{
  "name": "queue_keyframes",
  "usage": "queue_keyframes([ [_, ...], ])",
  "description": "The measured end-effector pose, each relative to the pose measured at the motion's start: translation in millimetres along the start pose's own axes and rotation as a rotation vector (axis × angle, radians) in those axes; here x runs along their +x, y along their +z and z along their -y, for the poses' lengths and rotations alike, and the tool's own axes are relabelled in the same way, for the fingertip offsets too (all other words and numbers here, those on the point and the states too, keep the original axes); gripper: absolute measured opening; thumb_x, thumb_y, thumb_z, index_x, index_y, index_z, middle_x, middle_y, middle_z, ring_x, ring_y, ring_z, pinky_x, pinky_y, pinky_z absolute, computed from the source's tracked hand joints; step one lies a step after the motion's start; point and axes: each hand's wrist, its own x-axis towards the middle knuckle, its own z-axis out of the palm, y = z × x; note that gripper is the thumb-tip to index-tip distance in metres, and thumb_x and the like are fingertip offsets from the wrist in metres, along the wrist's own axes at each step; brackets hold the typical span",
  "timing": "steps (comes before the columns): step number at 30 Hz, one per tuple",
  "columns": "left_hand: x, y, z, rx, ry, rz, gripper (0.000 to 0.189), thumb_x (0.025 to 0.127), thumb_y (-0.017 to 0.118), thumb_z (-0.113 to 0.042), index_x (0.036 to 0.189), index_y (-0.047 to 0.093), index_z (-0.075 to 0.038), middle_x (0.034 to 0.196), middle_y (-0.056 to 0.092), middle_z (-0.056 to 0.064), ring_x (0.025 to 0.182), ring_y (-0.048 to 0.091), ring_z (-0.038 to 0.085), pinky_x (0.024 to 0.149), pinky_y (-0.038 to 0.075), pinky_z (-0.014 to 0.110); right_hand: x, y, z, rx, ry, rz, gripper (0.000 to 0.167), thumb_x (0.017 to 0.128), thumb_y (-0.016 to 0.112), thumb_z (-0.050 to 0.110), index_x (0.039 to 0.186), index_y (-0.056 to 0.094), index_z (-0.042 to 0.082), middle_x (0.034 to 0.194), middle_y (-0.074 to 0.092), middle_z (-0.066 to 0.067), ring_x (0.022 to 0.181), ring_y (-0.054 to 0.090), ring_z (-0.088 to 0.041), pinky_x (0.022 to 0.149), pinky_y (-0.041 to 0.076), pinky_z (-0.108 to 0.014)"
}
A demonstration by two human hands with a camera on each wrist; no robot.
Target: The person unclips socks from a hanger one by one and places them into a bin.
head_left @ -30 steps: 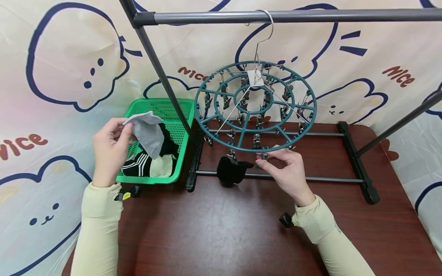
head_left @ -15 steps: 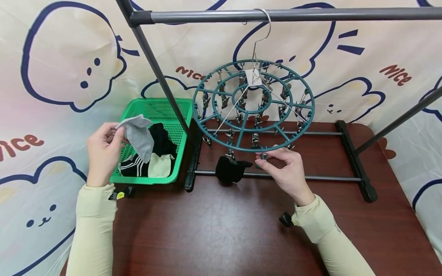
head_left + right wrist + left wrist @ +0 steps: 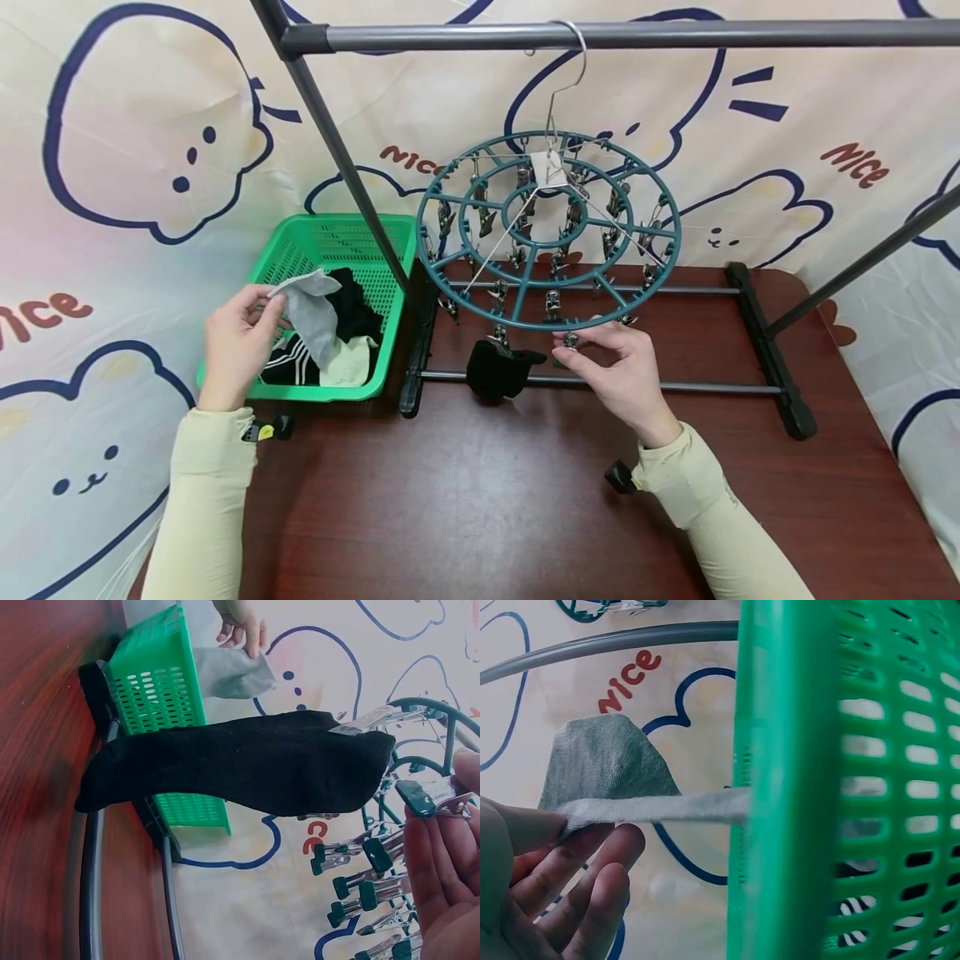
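Observation:
My left hand (image 3: 238, 346) pinches a grey sock (image 3: 311, 315) between thumb and fingers, over the green basket (image 3: 322, 392). In the left wrist view, the sock's edge lies under the thumb and the other fingers are loosely bent. My right hand (image 3: 622, 371) holds a metal clip (image 3: 571, 340) at the near rim of the round teal hanger (image 3: 517, 322). The right wrist view shows this clip's green-coated tip beside the fingers, with no cloth in it. Left of that hand, a black sock (image 3: 498, 372) hangs from another clip.
Black, striped and pale green socks (image 3: 348, 362) lie in the basket. The hanger hooks over a grey rack bar (image 3: 450, 38); several clips dangle from it. The rack's feet (image 3: 795, 412) stand on the brown table (image 3: 480, 500), before a printed cloth backdrop (image 3: 150, 275).
My left hand shifts left with the grey sock, then back right and slightly down over the basket. The right hand stays at its clip.

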Motion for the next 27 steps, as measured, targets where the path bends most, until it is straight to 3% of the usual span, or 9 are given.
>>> queue_keyframes([
  [4, -2.9, 1.5, 2.4, 0.077, 0.013, 0.047, 0.022, 0.104, 0.064, -0.023, 0.108, 0.074, -0.004, 0.076, 0.075, -0.005, 0.060, 0.061, -0.014, 0.054, 0.045, 0.013, -0.3, -1, 0, -0.011, 0.009, -0.004, 0.022, 0.081, 0.081, -0.010, 0.101, 0.082, 0.000, 0.095, 0.081, -0.002, 0.095, 0.069, -0.007, 0.081, 0.049, -0.026],
  [6, -4.9, 2.5, 3.5, 0.106, 0.022, 0.074, 0.022, 0.105, 0.064, -0.024, 0.108, 0.074, -0.005, 0.079, 0.077, 0.012, 0.060, 0.059, -0.016, 0.053, 0.043, 0.015, -0.3, -1, 0, -0.015, 0.012, -0.009, 0.022, 0.082, 0.081, -0.010, 0.101, 0.082, 0.001, 0.095, 0.081, -0.001, 0.095, 0.069, -0.007, 0.080, 0.049, -0.027],
  [8, -7.3, 2.9, 5.2, 0.119, 0.030, 0.106, 0.023, 0.105, 0.063, -0.024, 0.109, 0.073, -0.004, 0.086, 0.076, 0.021, 0.061, 0.058, -0.018, 0.053, 0.043, 0.017, -0.3, -2, 0, -0.020, 0.015, -0.013, 0.022, 0.082, 0.080, -0.010, 0.101, 0.082, 0.001, 0.094, 0.081, 0.000, 0.095, 0.069, -0.008, 0.080, 0.049, -0.029],
  [16, -15.3, 0.9, 14.4, 0.207, 0.033, 0.206, 0.024, 0.106, 0.061, -0.025, 0.110, 0.072, -0.005, 0.092, 0.075, 0.018, 0.062, 0.055, -0.018, 0.051, 0.039, 0.025, -0.6, -3, 0, -0.017, 0.020, -0.006, 0.021, 0.082, 0.080, -0.009, 0.101, 0.082, 0.001, 0.096, 0.080, 0.008, 0.096, 0.069, -0.008, 0.081, 0.049, -0.029],
  [19, -16.7, 0.3, 17.4, 0.242, 0.028, 0.224, 0.023, 0.106, 0.061, -0.025, 0.111, 0.072, -0.006, 0.092, 0.076, 0.016, 0.064, 0.064, -0.008, 0.054, 0.041, 0.025, -0.8, -2, -1, -0.012, 0.015, -0.008, 0.021, 0.082, 0.080, -0.009, 0.101, 0.082, 0.001, 0.096, 0.080, 0.005, 0.095, 0.069, -0.008, 0.082, 0.049, -0.026],
  [27, -20.9, 0.8, 24.8, 0.284, 0.034, 0.238, 0.024, 0.105, 0.061, -0.021, 0.123, 0.070, -0.008, 0.091, 0.076, 0.014, 0.063, 0.061, -0.005, 0.053, 0.041, 0.028, -0.7, -1, -1, -0.007, 0.004, -0.010, 0.018, 0.082, 0.080, -0.010, 0.100, 0.079, -0.005, 0.096, 0.081, -0.003, 0.095, 0.070, -0.008, 0.082, 0.050, -0.025],
])
